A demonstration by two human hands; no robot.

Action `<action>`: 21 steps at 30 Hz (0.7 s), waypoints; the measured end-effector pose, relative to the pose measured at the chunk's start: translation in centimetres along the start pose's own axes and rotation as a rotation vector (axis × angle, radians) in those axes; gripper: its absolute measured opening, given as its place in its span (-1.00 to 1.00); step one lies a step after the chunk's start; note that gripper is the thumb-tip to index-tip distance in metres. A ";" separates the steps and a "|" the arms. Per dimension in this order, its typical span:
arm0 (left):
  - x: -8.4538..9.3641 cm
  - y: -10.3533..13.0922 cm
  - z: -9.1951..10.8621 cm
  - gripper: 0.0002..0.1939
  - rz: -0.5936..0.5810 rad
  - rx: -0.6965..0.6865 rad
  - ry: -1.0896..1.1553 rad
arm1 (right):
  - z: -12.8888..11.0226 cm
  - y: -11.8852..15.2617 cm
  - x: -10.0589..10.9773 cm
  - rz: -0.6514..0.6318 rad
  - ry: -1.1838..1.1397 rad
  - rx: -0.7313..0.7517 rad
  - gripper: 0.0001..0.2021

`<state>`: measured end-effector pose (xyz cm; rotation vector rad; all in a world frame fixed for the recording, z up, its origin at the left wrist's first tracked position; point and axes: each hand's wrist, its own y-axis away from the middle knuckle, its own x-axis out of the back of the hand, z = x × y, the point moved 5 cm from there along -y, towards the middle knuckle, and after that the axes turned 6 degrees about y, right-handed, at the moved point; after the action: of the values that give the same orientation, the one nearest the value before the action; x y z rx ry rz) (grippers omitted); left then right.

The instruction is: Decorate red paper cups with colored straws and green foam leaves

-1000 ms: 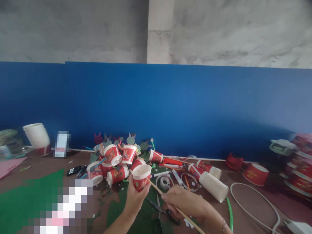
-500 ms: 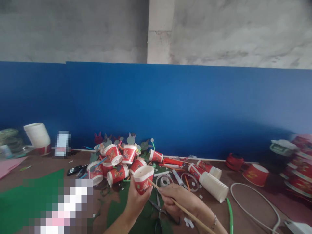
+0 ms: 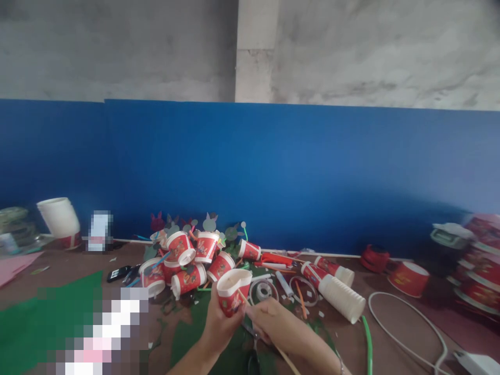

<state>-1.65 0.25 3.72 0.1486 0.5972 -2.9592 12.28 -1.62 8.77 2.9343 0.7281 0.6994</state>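
A red paper cup (image 3: 230, 303), bent out of round, is gripped by the left hand (image 3: 219, 322); against the cup's side, a stick (image 3: 288, 361) is held by the right hand (image 3: 271, 322).

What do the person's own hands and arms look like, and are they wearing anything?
The left hand is bare, with no glove. The right hand is ungloved too, with a thin bracelet on that arm near the picture's bottom edge. No sleeves show on either arm.
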 end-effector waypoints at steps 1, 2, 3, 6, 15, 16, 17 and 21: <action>0.0 0.0 0.0 -0.46 -0.009 0.000 0.002 | 0.0 0.1 0.0 0.026 0.070 -0.022 -0.51; -0.1 0.0 -0.1 -0.46 -0.014 -0.003 -0.002 | 0.1 0.2 -0.1 0.023 0.109 -0.054 -0.51; 0.0 0.0 -0.2 -0.45 -0.010 -0.007 -0.008 | 0.1 0.2 -0.1 0.012 0.132 -0.081 -0.50; 0.2 -0.1 -0.5 -0.43 0.020 -0.010 -0.025 | 0.1 0.2 -0.3 -0.040 0.066 -0.099 -0.50; 0.3 0.0 -0.9 -0.49 0.047 -0.029 -0.095 | 0.6 -0.2 -0.6 -0.087 -0.194 -0.082 -0.52; 0.2 0.0 -0.8 -0.50 0.039 -0.034 -0.098 | 0.7 -0.3 -0.7 -0.099 -0.224 -0.088 -0.53; 0.0 0.1 -0.7 -0.51 0.023 -0.040 -0.095 | 0.8 -0.4 -0.9 -0.099 -0.230 -0.093 -0.53; -0.6 0.4 -0.3 -0.59 -0.049 -0.036 -0.077 | 0.7 -0.9 -1.2 0.022 -0.061 -0.086 -0.51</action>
<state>-0.95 0.09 3.43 0.0165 0.6526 -2.9834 11.27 -1.28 7.54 2.8760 0.6450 0.6236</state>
